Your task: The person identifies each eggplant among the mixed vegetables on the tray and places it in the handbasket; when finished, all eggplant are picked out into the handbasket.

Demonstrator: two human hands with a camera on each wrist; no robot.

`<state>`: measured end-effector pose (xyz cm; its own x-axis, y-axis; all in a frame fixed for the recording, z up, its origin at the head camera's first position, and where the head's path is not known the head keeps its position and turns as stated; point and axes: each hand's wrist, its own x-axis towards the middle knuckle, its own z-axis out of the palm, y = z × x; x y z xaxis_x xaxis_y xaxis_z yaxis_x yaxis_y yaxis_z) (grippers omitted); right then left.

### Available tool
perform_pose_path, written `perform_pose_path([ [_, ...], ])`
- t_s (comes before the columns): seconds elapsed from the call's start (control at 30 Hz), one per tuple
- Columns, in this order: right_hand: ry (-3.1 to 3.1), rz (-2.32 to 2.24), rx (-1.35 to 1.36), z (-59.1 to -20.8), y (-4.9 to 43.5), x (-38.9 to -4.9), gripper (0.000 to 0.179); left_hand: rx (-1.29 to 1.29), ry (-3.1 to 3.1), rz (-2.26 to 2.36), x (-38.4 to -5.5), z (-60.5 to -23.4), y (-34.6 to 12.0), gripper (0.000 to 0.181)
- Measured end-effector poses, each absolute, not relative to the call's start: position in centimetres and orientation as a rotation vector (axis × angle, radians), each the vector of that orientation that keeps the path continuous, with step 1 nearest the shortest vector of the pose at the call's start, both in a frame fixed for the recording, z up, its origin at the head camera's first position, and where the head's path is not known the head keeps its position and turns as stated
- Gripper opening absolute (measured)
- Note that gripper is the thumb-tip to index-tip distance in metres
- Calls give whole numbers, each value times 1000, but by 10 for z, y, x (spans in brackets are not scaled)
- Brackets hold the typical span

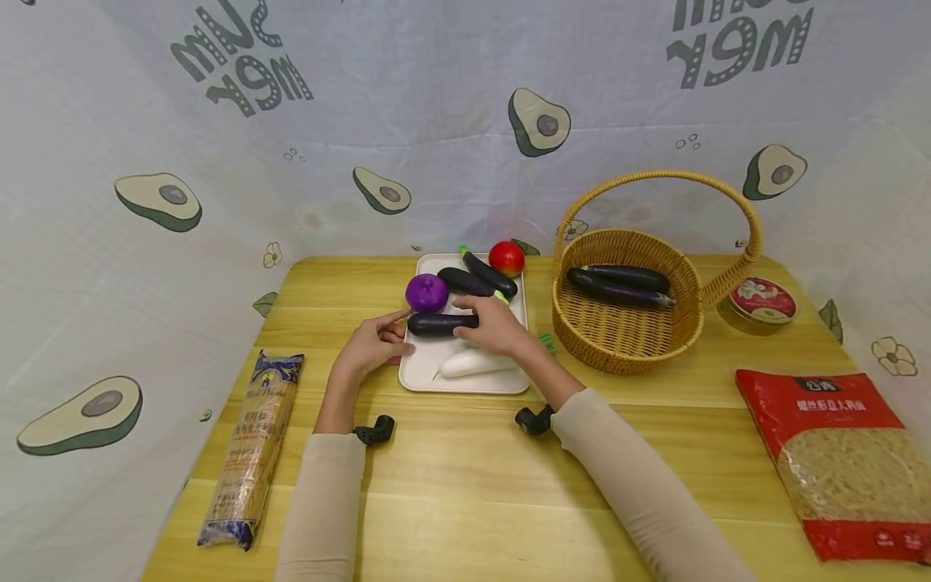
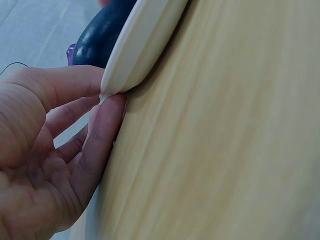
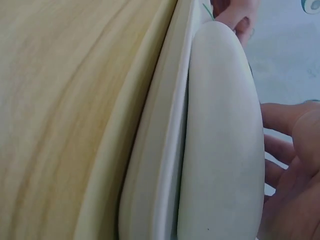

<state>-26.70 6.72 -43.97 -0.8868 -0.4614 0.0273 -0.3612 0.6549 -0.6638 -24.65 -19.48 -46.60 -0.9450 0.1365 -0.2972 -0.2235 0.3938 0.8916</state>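
My left hand point(image 1: 372, 346) pinches the left rim of a white tray point(image 1: 422, 372); the left wrist view shows thumb and finger meeting at the tray's corner. Over the tray, my right hand point(image 1: 496, 325) grips a dark purple eggplant point(image 1: 432, 325) near its right end, thumb on the near side and fingers on the far side. A white radish point(image 1: 469, 363) lies in front of it, large in the right wrist view, where the right hand is behind the radish point(image 3: 222, 130). Behind sit a purple onion point(image 1: 427, 293), two more eggplants point(image 1: 465, 281) and a tomato point(image 1: 507, 259).
A wicker basket point(image 1: 618, 356) with a tall handle stands right of the tray, holding two eggplants point(image 1: 621, 288). Beside it is a round tin point(image 1: 760, 303). A red pasta bag point(image 1: 836, 461) lies at the right, a spaghetti packet point(image 1: 250, 453) at the left.
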Motion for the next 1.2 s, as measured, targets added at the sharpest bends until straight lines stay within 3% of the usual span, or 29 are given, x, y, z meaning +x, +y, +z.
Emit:
perform_pose_path([
  [0.43,2796,-933,-625,-444,65,-258,39,-51,2330,1577,-247,-469,-191,75],
  [1.2,2804,-1145,-675,-407,102,-235,44,-87,2345,1580,-243,-465,-192,74],
])
